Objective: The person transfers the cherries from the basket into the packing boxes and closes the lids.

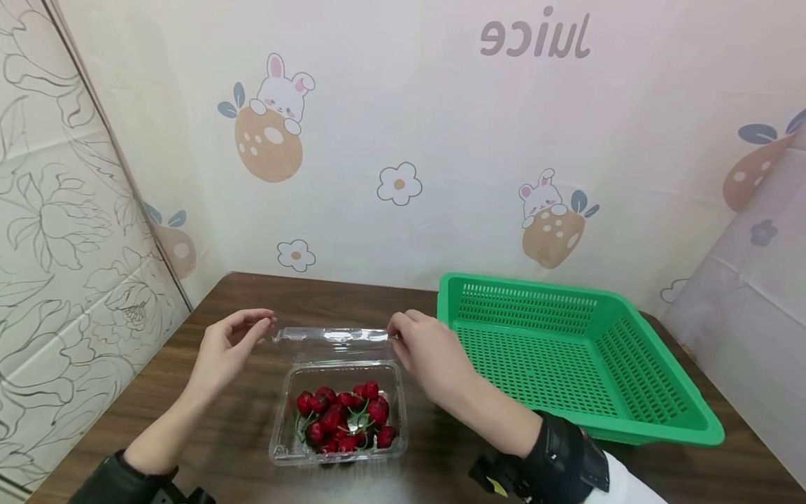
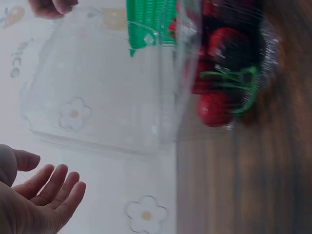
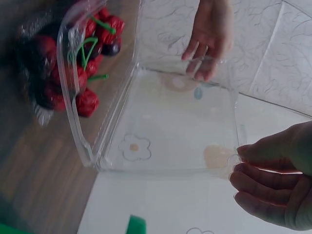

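Observation:
A clear plastic clamshell box (image 1: 277, 441) sits on the table with its hinged lid (image 1: 334, 336) raised upright at the back. Red cherries (image 1: 336, 418) with green stems lie inside; some look dark in the wrist views. My right hand (image 1: 434, 353) pinches the lid's top right corner between thumb and fingers, as the right wrist view also shows. Beside the lid's left corner is my left hand (image 1: 227, 350). In the left wrist view its fingers (image 2: 53, 192) are spread loosely, apart from the lid, with nothing in them.
A green slatted plastic basket (image 1: 667, 434) stands to the right of the box, close to my right forearm. Both rest on a dark brown wooden table (image 1: 239, 448). Behind the table hangs a pale printed backdrop (image 1: 403, 238) with rabbits and flowers.

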`<state>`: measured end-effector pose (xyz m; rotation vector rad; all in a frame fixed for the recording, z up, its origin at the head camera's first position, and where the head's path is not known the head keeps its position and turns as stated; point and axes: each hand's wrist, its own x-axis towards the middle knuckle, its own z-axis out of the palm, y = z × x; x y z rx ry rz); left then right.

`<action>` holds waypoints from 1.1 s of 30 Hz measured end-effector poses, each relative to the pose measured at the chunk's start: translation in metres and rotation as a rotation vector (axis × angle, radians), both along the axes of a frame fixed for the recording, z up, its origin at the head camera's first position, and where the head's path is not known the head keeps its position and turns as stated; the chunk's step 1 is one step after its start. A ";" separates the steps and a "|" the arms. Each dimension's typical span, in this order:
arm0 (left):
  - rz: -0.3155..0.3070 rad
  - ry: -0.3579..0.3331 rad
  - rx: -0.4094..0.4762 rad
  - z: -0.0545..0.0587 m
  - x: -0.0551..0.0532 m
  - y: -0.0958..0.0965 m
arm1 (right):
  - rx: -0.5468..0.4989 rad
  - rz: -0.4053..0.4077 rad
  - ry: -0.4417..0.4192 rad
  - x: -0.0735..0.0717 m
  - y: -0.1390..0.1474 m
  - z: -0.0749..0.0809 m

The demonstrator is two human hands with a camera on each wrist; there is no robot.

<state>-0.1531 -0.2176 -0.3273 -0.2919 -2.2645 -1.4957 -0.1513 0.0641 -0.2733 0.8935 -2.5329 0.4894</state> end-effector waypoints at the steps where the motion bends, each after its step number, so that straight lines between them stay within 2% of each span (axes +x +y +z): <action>1: 0.001 0.017 -0.021 0.003 0.001 0.002 | -0.007 0.007 0.004 0.002 0.001 -0.001; 8: -0.019 0.119 -0.187 0.020 0.014 0.021 | -0.053 0.050 0.015 0.020 0.008 -0.008; 12: -0.042 0.172 -0.301 0.024 0.020 0.032 | -0.068 0.071 -0.007 0.028 0.011 -0.013; 16: -0.096 0.173 -0.386 0.021 0.024 0.039 | -0.080 0.088 -0.017 0.035 0.013 -0.020; 21: -0.188 0.177 -0.433 0.013 0.026 0.044 | -0.096 0.109 -0.025 0.042 0.016 -0.030; 27: -0.281 0.111 -0.478 0.004 0.030 0.047 | -0.130 0.149 -0.023 0.047 0.017 -0.042; 33: -0.368 0.058 -0.497 -0.006 0.034 0.048 | -0.149 0.173 -0.060 0.051 0.018 -0.050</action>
